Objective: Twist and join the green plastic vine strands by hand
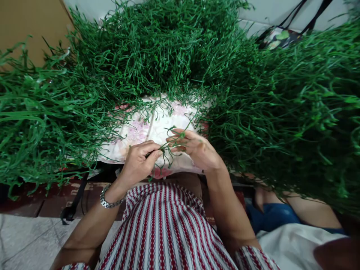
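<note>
My left hand (142, 158), with a metal watch on its wrist, is closed. Between its thumb and fingertips it pinches a thin green plant stem (165, 146) with curling offshoots; a small dark object (147, 154) also shows by the thumb, too little of it to name. My right hand (198, 149) is at the other end of this stem, fingers stretched out and slightly blurred, with green strands passing across and between them. Both hands are above a white floral cloth (137, 131) in front of my body.
Heaps of green stems surround the cloth: one on the left (50, 112), one at the back (157, 45), one on the right (292, 112). A patterned bag (281, 37) with black straps lies behind the right heap. Another person in blue shorts (281, 214) sits close on my right.
</note>
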Available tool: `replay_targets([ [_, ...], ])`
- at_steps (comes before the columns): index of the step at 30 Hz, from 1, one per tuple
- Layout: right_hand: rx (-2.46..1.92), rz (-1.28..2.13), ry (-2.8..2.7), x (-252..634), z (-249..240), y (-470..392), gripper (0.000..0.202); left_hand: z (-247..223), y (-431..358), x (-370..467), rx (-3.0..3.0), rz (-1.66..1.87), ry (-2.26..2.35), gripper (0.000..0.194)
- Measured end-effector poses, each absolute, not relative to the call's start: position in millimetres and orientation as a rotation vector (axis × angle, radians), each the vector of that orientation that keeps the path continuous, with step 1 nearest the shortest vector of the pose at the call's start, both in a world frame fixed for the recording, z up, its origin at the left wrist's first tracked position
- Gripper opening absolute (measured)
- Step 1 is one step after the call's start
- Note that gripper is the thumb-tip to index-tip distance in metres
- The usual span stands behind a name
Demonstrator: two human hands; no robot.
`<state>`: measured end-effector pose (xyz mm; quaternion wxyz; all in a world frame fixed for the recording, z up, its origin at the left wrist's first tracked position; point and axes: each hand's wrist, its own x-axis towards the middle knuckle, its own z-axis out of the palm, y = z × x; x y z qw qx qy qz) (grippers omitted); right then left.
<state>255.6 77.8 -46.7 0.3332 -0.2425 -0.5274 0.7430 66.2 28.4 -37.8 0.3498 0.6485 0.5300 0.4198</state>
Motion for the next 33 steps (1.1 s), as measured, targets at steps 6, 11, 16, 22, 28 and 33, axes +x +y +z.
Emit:
replay_targets([
  [6, -0.698, 1.934, -1.105, 262, -44, 76, 0.072, -44, 26, 60, 1.810, 1.119, 1.276, 0.015],
  [11, -0.832, 1.996, -1.127, 254, -50, 76, 0.036, -47, 26, 60, 1.856, 1.086, 1.185, 0.016],
  [16, -0.830, 2.081, -1.199, 245, -53, 71, 0.037, -50, 23, 61, 2.001, 1.154, 1.187, 0.013],
  [22, -0.802, 2.140, -1.194, 245, -54, 63, 0.034, -50, 20, 64, 2.087, 1.146, 1.329, 0.013],
  [28, -0.699, 2.168, -1.132, 245, -58, 59, 0.034, -48, 18, 68, 2.061, 1.073, 1.409, 0.013],
  [33, -0.897, 1.689, -1.410, 247, -57, 53, 0.028, -48, 18, 65, 1.957, 1.063, 1.418, 0.013],
])
